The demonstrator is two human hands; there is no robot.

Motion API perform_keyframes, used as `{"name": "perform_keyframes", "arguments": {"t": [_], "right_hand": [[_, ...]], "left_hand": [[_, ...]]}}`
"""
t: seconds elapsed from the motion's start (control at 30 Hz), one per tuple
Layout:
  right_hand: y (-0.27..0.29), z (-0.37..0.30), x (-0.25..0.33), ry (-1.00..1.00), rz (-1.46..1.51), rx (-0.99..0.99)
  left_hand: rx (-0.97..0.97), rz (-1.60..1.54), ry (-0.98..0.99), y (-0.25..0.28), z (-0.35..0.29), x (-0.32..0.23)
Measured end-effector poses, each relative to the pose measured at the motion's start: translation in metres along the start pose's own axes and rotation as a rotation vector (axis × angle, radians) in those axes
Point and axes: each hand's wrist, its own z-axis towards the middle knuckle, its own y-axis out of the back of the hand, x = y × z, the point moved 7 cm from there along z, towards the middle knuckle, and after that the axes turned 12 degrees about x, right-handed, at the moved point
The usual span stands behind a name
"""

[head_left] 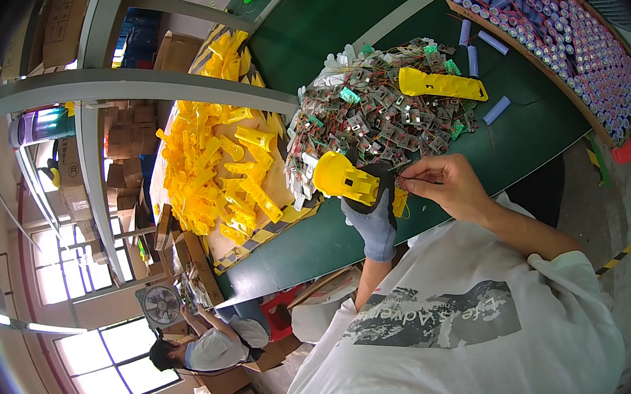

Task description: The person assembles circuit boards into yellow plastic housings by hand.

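My left hand [374,222], in a grey-blue glove with dark fingers, is closed round a yellow plastic housing [344,177] with a rounded end. My bare right hand [450,183] meets it from the right, thumb and forefinger pinched at the glove's edge. What sits in that pinch is too small and dark to name. Just beyond both hands spreads a heap of small circuit boards [383,124] with wires and a few green pieces. On the heap's right side rests another yellow housing [444,85], long and lying flat.
Several loose blue cylindrical battery cells [491,42] lie on the green table [280,250] near a carton full of cells [571,62]. To the left, yellow housings [212,164] are piled on a board with striped edges. A grey metal frame [167,85] crosses above. Another person [221,347] works farther off.
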Motion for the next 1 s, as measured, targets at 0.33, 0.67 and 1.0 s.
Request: {"name": "perform_keyframes", "arguments": {"t": [0.33,0.67,1.0], "right_hand": [[0.001,-0.004,-0.001,0.010,0.176,-0.065],[-0.005,-0.005,-0.001,-0.033,0.006,0.012],[-0.005,-0.011,0.022,0.119,-0.291,-0.054]], "left_hand": [[-0.012,-0.038,-0.045,-0.003,-0.002,-0.006],[-0.009,-0.002,-0.044,-0.003,-0.004,-0.004],[0.020,-0.003,-0.081,-0.010,-0.004,-0.008]]}}
